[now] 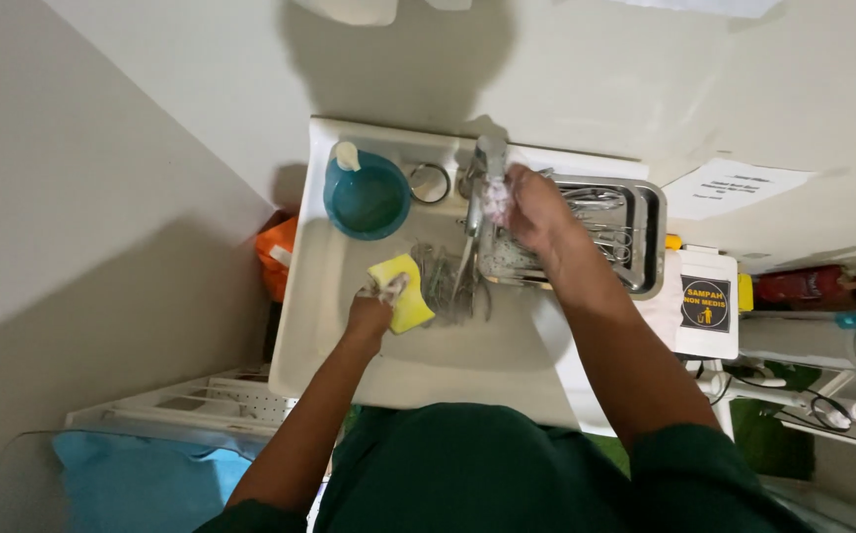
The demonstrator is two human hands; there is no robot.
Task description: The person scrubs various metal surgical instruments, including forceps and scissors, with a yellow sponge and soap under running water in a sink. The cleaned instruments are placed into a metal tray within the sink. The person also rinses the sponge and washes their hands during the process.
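I look straight down into a white sink (319,296). My left hand (372,310) grips a yellow sponge (405,290) over the basin, next to a heap of metal instruments (447,281) lying in the sink. Foam covers my right hand (524,205), which is raised at the tap (490,158) over the left end of a steel tray (653,237) full of metal instruments. It seems to hold a thin metal instrument (467,252) that hangs down towards the heap, though the grip is hard to make out.
A teal bowl (367,197) stands at the sink's back left, a metal ring (430,183) beside it. An orange bag (278,255) sits left of the sink. A white bin (704,301) with a dark sticker stands to the right, a paper sheet (734,186) on the wall above.
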